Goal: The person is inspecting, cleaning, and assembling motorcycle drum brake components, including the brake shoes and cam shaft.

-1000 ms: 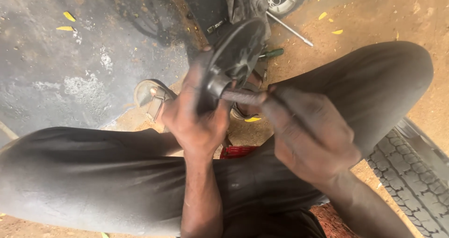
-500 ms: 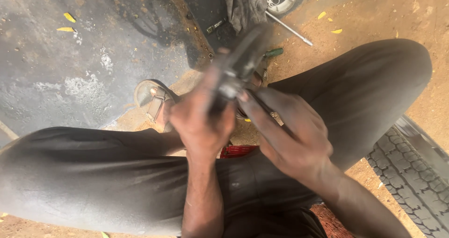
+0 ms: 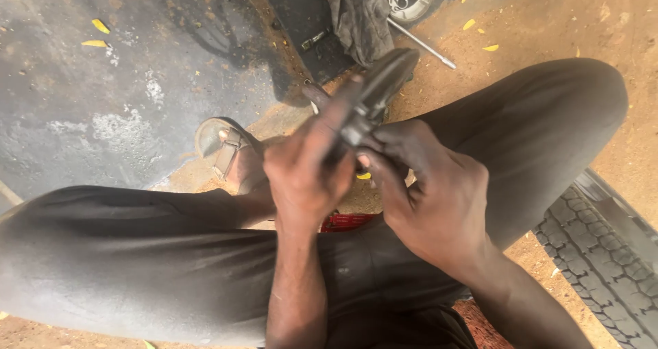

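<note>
Between the person's raised knees, the left hand is closing its fingers around the lower part of a dark, greasy metal part, a disc-like piece now turned edge-on to the camera, while the right hand is wrapping its fingers around the stub beneath it, just where the two hands are touching. Both grips are looking firm, though how the thumbs are sitting behind the metal cannot be told. Beyond the hands, a sandalled foot is resting on the dirt to the left, a dark rag is lying on the ground further up beside a thin metal rod, and a tyre tread is showing at the lower right, near the right leg. As a judgement, the grease is making a slip the likeliest trouble: if either hand is twisting hard against the other, the part could be sliding out and dropping onto the foot or into the sand, picking up grit. Pinched fingertips are another risk where the hands are pressing together. Compared with a second ago, the part is no longer showing its round face; it has been rotated to its thin edge, and the right hand has been shifting closer against the left.
</note>
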